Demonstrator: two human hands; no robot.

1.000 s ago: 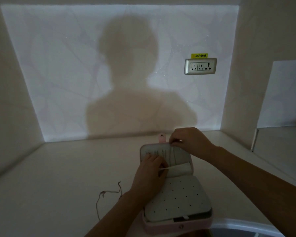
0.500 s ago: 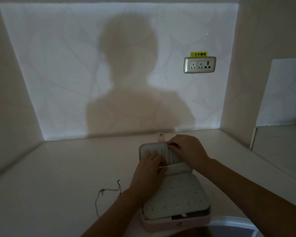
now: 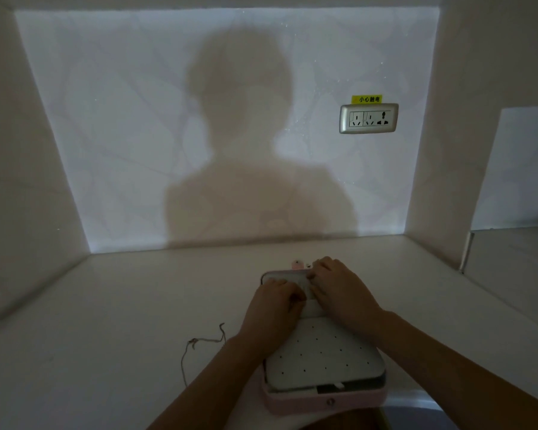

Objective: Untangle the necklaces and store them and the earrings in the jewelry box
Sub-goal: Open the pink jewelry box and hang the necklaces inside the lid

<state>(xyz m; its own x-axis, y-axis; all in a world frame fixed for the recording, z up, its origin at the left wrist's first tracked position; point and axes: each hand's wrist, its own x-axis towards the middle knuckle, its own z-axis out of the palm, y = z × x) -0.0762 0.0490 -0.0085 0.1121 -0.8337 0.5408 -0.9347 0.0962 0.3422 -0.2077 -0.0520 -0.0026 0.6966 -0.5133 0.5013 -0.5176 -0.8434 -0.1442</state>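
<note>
Head view. The pink jewelry box (image 3: 323,398) lay open on the surface (image 3: 121,321) at lower centre, its perforated earring pad (image 3: 323,358) nearest the camera and its lid panel (image 3: 284,278) beyond. Compared with a second earlier, the right hand (image 3: 339,290) had left the lid's far edge by the clasp tab (image 3: 297,263) and come down onto the panel, close beside the left hand (image 3: 274,308). Both sets of fingers were bent against the lining; whether they grasped anything could not be told in the dim light. This suggested one necklace being seated in the lid. A second necklace (image 3: 207,338) lay loose on the surface, left of the box, unstored. A wall socket (image 3: 368,118) showed at upper right.
</note>
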